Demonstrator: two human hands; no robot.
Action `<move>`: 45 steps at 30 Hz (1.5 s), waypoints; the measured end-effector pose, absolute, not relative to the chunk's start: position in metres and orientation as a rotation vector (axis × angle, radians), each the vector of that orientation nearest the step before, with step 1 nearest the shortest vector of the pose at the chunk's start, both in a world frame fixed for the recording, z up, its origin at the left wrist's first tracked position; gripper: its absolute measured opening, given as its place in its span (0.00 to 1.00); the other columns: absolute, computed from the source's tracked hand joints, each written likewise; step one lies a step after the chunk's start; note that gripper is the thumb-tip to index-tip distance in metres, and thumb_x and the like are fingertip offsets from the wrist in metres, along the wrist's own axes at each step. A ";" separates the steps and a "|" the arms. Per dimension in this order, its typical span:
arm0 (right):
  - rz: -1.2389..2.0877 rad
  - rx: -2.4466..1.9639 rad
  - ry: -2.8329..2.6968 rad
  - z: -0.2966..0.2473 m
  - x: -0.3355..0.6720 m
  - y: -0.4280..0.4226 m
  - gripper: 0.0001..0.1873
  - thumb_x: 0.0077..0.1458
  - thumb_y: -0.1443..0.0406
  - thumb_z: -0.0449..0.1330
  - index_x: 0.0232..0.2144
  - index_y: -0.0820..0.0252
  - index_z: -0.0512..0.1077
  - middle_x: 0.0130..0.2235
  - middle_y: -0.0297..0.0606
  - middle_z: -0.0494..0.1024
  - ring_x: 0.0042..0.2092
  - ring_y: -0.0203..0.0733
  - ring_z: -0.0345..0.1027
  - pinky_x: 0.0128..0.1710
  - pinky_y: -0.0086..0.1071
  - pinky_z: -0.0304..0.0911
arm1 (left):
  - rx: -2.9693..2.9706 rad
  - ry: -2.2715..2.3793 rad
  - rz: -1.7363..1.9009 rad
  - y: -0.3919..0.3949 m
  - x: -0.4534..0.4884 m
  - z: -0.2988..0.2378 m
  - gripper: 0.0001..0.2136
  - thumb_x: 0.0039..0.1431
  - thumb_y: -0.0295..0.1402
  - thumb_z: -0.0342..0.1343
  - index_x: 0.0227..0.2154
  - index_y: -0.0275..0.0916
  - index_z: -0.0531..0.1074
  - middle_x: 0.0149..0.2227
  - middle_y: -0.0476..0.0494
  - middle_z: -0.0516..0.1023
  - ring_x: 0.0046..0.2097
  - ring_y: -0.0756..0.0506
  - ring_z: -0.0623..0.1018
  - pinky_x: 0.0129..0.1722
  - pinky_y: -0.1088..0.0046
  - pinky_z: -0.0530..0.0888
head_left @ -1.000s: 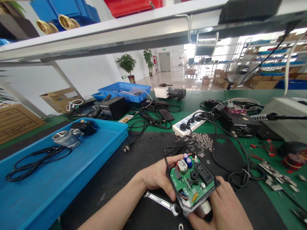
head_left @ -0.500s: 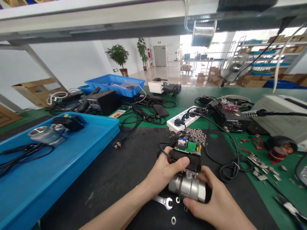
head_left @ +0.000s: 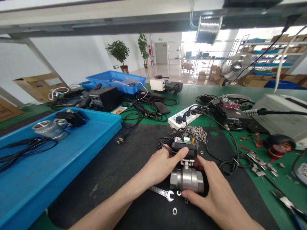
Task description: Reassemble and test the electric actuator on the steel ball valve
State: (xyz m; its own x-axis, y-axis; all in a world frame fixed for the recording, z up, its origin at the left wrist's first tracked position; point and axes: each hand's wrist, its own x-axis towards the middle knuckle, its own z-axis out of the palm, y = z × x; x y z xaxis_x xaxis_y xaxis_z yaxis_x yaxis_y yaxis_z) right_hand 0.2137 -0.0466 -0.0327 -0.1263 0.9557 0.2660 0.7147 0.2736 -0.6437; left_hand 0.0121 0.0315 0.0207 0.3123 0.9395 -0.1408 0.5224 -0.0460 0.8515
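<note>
Both hands are around a motorized ball valve [head_left: 188, 180], a silver metal body with a black actuator box [head_left: 190, 150] on top. The box has no lid, and a green circuit board [head_left: 186, 140] shows in it. My left hand [head_left: 165, 161] grips the actuator, thumb across its near face and fingers hidden behind. My right hand [head_left: 211, 182] curves around the right side of the valve body, thumb at its lower edge. Just below lie an open-end wrench [head_left: 165, 193] and a few loose nuts [head_left: 175, 211] on the black mat [head_left: 96, 191].
A blue tray [head_left: 100, 127] at left holds another valve [head_left: 50, 129]. Behind the hands are a pile of small nuts [head_left: 198, 133] and a white power strip [head_left: 183, 117]. Cables, a soldering station [head_left: 231, 116], metal pieces and pliers [head_left: 286, 203] occupy the right side.
The valve has tipped more upright, so the circuit board shows less and the metal body more. Both hands still hold it. The camera view has shifted slightly.
</note>
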 end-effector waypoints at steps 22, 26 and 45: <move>0.532 -1.510 -2.014 -0.017 0.232 -0.034 0.46 0.48 0.49 0.71 0.63 0.57 0.61 0.50 0.43 0.77 0.51 0.52 0.72 0.53 0.49 0.68 | 1.939 1.522 0.460 0.039 0.004 0.010 0.33 0.61 0.66 0.41 0.29 0.42 0.74 0.31 0.43 0.83 0.33 0.38 0.80 0.29 0.69 0.64; 0.358 -1.629 -2.287 0.012 0.266 -0.039 0.20 0.51 0.50 0.70 0.42 0.52 0.74 0.40 0.35 0.78 0.41 0.46 0.74 0.40 0.39 0.69 | 2.057 1.541 0.396 0.040 -0.002 0.018 0.34 0.64 0.65 0.37 0.21 0.42 0.72 0.24 0.43 0.79 0.29 0.39 0.78 0.28 0.70 0.61; 0.843 -1.668 -2.537 0.029 0.276 -0.056 0.07 0.52 0.65 0.69 0.31 0.46 0.75 0.33 0.23 0.78 0.35 0.38 0.72 0.32 0.31 0.57 | 2.974 0.467 0.087 -0.041 0.027 0.018 0.10 0.67 0.39 0.57 0.30 0.41 0.73 0.27 0.50 0.78 0.24 0.46 0.76 0.19 0.64 0.57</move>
